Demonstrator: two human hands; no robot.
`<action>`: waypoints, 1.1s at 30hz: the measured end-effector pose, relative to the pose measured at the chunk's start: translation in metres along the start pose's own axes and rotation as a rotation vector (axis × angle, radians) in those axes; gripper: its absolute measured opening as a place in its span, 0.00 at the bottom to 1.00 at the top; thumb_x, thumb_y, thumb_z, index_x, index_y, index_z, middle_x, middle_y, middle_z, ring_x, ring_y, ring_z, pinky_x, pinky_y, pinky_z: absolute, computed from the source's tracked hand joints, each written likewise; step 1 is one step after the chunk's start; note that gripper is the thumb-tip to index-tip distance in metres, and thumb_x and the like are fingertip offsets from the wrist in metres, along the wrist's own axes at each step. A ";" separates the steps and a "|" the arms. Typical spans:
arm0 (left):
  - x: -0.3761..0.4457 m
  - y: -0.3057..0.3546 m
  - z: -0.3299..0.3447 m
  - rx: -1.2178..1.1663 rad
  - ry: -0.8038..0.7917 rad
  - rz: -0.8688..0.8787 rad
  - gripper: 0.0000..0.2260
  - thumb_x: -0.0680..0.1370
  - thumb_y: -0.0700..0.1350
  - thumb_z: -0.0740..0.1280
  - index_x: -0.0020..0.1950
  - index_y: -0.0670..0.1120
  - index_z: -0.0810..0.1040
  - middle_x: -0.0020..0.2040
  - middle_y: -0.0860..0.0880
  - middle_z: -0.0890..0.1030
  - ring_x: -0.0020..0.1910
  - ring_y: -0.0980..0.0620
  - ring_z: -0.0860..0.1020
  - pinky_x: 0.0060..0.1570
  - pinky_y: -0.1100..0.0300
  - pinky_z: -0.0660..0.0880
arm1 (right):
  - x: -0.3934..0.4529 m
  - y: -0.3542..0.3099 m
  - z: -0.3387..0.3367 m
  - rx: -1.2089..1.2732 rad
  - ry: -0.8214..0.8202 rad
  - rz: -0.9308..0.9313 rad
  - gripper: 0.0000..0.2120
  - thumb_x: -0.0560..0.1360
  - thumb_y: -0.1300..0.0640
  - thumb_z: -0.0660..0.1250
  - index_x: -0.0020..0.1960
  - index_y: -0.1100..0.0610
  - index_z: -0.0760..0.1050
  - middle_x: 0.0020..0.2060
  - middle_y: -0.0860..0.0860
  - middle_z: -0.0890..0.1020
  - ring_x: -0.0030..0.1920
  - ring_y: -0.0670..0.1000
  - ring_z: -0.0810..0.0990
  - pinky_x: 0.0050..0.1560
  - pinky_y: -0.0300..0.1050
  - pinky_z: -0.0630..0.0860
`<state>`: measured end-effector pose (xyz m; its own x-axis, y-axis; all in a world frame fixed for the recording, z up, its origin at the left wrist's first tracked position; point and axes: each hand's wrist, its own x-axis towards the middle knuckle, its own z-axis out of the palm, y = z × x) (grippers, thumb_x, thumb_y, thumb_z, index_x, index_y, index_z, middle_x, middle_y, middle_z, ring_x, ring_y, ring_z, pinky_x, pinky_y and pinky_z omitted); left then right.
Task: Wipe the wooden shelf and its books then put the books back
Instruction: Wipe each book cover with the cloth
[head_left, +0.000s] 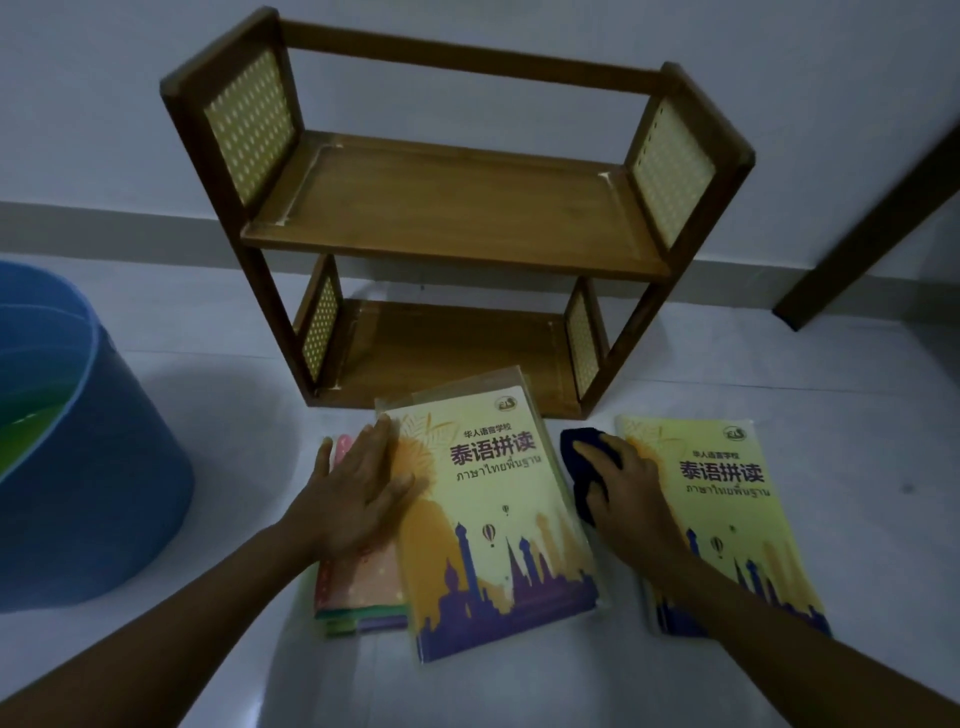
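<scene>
A two-tier wooden shelf (452, 208) with woven side panels stands against the wall, both tiers bare. On the floor in front lies a yellow and purple book (498, 525) on a stack, over a pink notebook (358, 577). My left hand (358, 493) rests flat with fingers spread on the left edge of that stack. A second yellow book (727, 509) tops a stack to the right. My right hand (628, 493) presses a dark blue cloth (584, 457) at the left edge of that second book.
A large blue bucket (88, 467) stands on the floor at the left. A dark wooden furniture leg (872, 223) slants down at the right. Pale tiled floor (857, 415) surrounds the books.
</scene>
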<state>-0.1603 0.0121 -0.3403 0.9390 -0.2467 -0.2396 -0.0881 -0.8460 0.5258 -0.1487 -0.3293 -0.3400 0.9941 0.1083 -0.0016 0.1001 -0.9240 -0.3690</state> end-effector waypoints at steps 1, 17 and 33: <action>-0.004 0.004 0.002 0.000 0.009 -0.010 0.35 0.74 0.71 0.41 0.75 0.58 0.32 0.75 0.59 0.37 0.76 0.55 0.40 0.73 0.47 0.34 | 0.001 0.005 0.001 -0.014 -0.048 0.043 0.22 0.76 0.61 0.61 0.70 0.53 0.69 0.70 0.59 0.68 0.60 0.63 0.69 0.59 0.55 0.70; -0.032 0.082 0.022 -0.840 0.125 -0.395 0.34 0.80 0.58 0.57 0.78 0.50 0.41 0.78 0.51 0.55 0.73 0.45 0.63 0.70 0.47 0.64 | 0.035 -0.061 0.005 0.613 -0.414 0.535 0.20 0.74 0.50 0.70 0.59 0.62 0.75 0.53 0.57 0.82 0.51 0.57 0.82 0.55 0.56 0.80; -0.012 0.097 -0.009 -1.004 0.066 -0.473 0.10 0.78 0.43 0.64 0.59 0.49 0.74 0.55 0.44 0.82 0.52 0.43 0.81 0.53 0.40 0.78 | 0.004 -0.060 -0.018 0.757 -0.245 0.528 0.14 0.76 0.64 0.65 0.60 0.57 0.70 0.48 0.52 0.80 0.49 0.51 0.80 0.49 0.49 0.80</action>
<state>-0.1767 -0.0628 -0.2789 0.8253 0.0510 -0.5625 0.5648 -0.0740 0.8219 -0.1497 -0.2799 -0.3015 0.8586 -0.1014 -0.5026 -0.4975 -0.4021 -0.7687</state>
